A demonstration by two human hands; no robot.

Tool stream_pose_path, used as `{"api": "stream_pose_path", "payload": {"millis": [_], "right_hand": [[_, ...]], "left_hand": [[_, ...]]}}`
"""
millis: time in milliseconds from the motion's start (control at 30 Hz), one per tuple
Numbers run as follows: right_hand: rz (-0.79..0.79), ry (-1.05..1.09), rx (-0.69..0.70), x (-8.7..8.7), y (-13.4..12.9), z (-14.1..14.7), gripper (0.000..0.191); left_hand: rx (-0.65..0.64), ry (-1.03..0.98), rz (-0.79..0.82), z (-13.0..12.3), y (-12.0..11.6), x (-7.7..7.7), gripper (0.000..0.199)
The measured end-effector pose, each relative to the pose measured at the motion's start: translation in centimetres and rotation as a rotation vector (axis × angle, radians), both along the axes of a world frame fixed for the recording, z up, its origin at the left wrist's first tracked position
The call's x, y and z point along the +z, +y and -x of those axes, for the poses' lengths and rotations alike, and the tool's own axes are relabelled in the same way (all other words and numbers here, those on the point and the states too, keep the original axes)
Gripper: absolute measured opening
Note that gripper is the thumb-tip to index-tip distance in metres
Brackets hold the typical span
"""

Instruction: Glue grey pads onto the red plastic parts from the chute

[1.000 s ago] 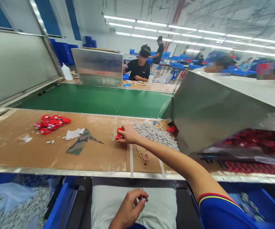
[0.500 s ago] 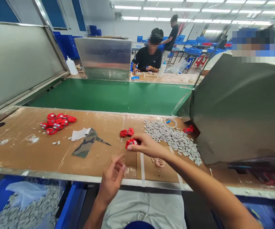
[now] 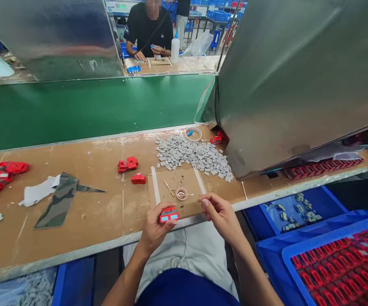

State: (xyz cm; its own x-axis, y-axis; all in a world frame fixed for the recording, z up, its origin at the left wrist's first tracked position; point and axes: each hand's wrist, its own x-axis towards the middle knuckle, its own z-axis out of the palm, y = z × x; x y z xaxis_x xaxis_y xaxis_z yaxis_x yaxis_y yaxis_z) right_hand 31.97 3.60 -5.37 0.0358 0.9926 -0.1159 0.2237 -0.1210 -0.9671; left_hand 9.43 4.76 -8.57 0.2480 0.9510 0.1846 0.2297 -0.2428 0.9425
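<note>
Through the head camera I have the left hand (image 3: 154, 225) pinching a red block (image 3: 169, 216) between thumb and fingers, just over the near edge of the brown worktop (image 3: 101, 229). The block is chunky and plastic-looking, greyish on top; its long axis runs left to right, and two pale-blue rectangles face the near side. The right hand (image 3: 217, 212) has its fingers curled with thumb close to index—I cannot tell whether they meet or hold anything—just right of a thin pale stick (image 3: 188, 194) resting in a small round cup (image 3: 180, 195). Farther off I see a loose heap of flat grey tiles (image 3: 193, 155); to the left, smooth camouflage-patterned material (image 3: 58, 204). White marks (image 3: 91, 65) on the far metal panel (image 3: 72, 42) are unreadable to me.
</note>
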Motion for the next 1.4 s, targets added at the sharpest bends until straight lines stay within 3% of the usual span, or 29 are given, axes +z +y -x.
{"api": "stream_pose_path", "payload": {"millis": [67, 167, 300, 467, 667, 767, 867, 1100, 1233, 1400], "right_hand": [[-0.069, -0.033, -0.087, -1.5, 0.3, -0.7, 0.047], [-0.142, -0.048, -0.015, -2.9, 1.4, -0.3, 0.040], [-0.257, -0.114, 0.042, -3.1, 2.7, 0.6, 0.015], [-0.383, -0.085, -0.002, -2.9, 3.8, 0.8, 0.011], [-0.480, -0.033, -0.102, -3.8, 4.4, 1.4, 0.009], [-0.458, 0.057, -0.187, -4.6, 4.5, 1.8, 0.009], [-0.336, 0.210, -0.258, -5.2, 4.2, 2.1, 0.017], [-0.127, 0.385, -0.352, -5.1, 3.5, 1.7, 0.031], [-0.116, 0.405, -0.358, -4.7, 3.4, 1.5, 0.032], [-0.235, 0.380, -0.310, -2.9, 2.0, 2.0, 0.022]], "left_hand": [[-0.039, 0.032, 0.029, 0.1, 0.0, -0.6, 0.066], [-0.076, 0.085, 0.033, 0.5, 0.0, -0.8, 0.053], [-0.041, 0.105, 0.048, 0.7, -0.2, -0.8, 0.030], [0.011, 0.066, 0.037, 0.6, -0.3, -0.8, 0.020], [0.047, 0.029, 0.006, 0.6, -0.4, -1.0, 0.024], [0.058, -0.005, 0.075, 0.8, -0.8, -1.3, 0.028], [0.065, -0.057, 0.128, 1.0, -0.9, -1.4, 0.027], [0.068, -0.041, 0.086, 0.9, -0.3, -1.0, 0.020], [0.059, -0.009, 0.031, 0.8, -0.3, -0.8, 0.018], [0.049, 0.052, -0.023, 0.6, -0.4, -0.5, 0.017]]}}
